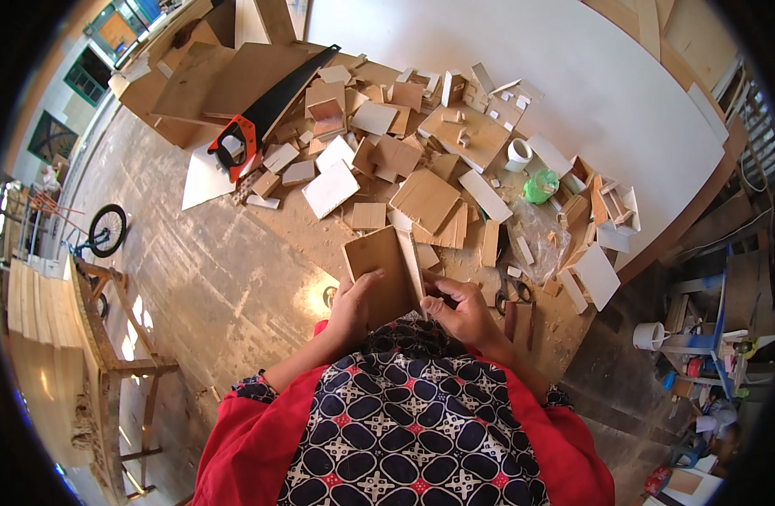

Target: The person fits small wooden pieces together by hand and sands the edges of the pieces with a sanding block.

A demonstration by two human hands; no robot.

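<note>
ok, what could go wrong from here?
1. The brown wooden board in the left hand might slip out of line with the pale strip beside it, at the right hand.
2. The black-handled scissors lie just right of that hand; a careless reach could knock them.
3. The handsaw lies uncovered by the heaped offcuts; rummaging there might bring fingers onto its blade.
</note>
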